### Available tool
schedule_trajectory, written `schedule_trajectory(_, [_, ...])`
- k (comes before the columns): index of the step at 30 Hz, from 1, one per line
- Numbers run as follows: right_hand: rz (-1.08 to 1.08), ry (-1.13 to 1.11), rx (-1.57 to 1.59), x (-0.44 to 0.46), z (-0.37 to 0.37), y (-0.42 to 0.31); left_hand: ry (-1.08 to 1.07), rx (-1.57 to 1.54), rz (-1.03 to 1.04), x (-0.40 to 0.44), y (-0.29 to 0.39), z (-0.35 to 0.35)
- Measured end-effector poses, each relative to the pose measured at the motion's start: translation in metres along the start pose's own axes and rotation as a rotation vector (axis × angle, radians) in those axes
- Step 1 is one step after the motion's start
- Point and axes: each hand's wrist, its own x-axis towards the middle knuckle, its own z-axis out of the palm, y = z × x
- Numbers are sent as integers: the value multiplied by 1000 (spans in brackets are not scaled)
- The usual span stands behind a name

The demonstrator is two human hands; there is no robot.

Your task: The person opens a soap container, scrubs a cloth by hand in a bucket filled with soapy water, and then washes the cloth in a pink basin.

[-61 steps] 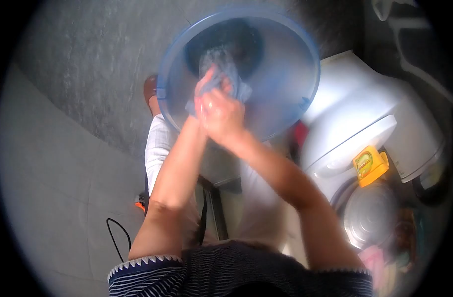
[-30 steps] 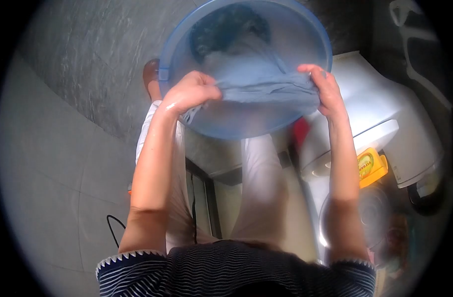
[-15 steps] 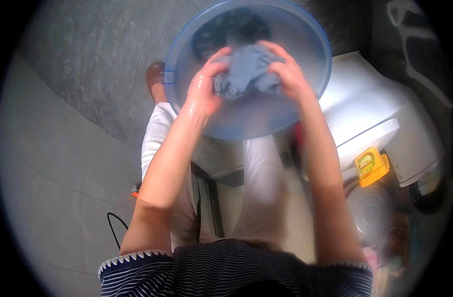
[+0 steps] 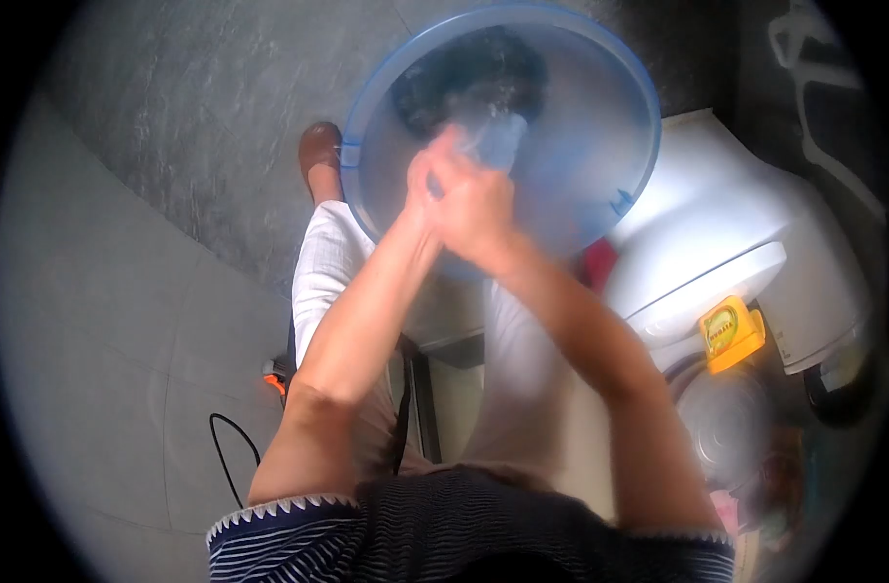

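Observation:
A wet blue-grey cloth (image 4: 500,141) is bunched between my two hands, over a large translucent blue basin (image 4: 600,185). My left hand (image 4: 427,180) is closed on the cloth at the basin's near left part, its fingers partly blurred. Pressed against it, my right hand (image 4: 476,206) wraps round the cloth from the right. Part of the cloth sticks out beyond my fingers toward a dark round patch (image 4: 464,83) in the far part of the basin.
To the right stands a white toilet (image 4: 726,214), with a yellow soap box (image 4: 731,333) near its front. A round metal lid (image 4: 721,423) lies below that. A brown shoe (image 4: 320,148) is left of the basin, and a black cable (image 4: 221,457) loops at the lower left.
My hands have come together from either side of the cloth, which is now squeezed into a smaller bundle. The basin appears slightly further right and lower in view.

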Motion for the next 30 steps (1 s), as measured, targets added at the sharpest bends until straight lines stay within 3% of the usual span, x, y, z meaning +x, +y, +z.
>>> schedule_trajectory(2, [210,-177,-60,6,8,36,-79,-39,-54,26,-23,-50])
schedule_trajectory(4, [484,-231,-195,35,27,86,579,397,-196,8,-22,39])
schedule_trajectory(5, [449,-177,-129,33,29,88,548,272,-174,13,-18,36])
schedule_trajectory(8, [305,-163,-35,10,8,38,442,373,-110,20,-5,-2])
schedule_trajectory(9, [64,-138,-36,-10,11,22,140,84,2,10,-9,-43])
schedule_trajectory(12, [371,-56,44,4,22,70,482,414,-135,24,-23,-12])
schedule_trajectory(13, [575,-151,-51,23,17,95,487,535,-177,10,-14,32])
schedule_trajectory(14, [771,-262,345,24,27,120,439,433,-207,10,-3,43])
schedule_trajectory(17, [704,-569,529,19,-11,99,353,180,-258,16,29,62])
schedule_trajectory(19, [731,-847,487,16,-48,97,314,327,-168,16,38,48])
schedule_trajectory(22, [630,-666,733,7,-79,97,281,479,-161,14,35,39])
schedule_trajectory(23, [715,-510,969,9,-75,103,259,506,-181,15,32,34])
schedule_trajectory(26, [763,-325,1140,29,-43,115,300,432,-151,23,19,25])
schedule_trajectory(27, [718,-359,1107,35,-36,102,383,387,-161,23,20,30])
schedule_trajectory(29, [312,-301,767,21,-20,62,559,287,-176,25,23,37])
schedule_trajectory(30, [18,-90,398,6,-9,36,372,181,-234,26,23,18])
